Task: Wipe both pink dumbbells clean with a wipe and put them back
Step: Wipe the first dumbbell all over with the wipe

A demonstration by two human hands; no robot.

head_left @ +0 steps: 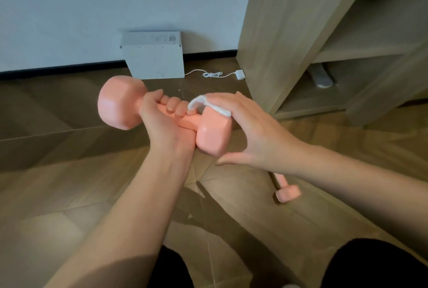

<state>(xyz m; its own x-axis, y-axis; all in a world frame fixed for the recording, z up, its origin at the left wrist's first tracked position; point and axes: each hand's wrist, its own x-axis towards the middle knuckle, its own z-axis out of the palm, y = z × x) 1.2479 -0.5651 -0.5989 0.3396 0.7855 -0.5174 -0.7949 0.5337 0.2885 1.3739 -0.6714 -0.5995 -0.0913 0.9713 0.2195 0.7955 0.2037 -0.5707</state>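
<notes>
Pink glossy dumbbell with blocky heads is above the wood-plank floor, the left hand curled round its bar. The right hand presses a white soft wipe on one head, fingers nearly straight. Second pink dumbbell lies on the floor, near the wooden cabinet edge.

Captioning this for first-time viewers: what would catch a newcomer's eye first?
A glossy pink dumbbell is held up mid-frame: the left hand grips its handle while the right hand presses a crumpled white wipe on its right head. A second pink dumbbell lies on the wooden floor at lower right.
</notes>
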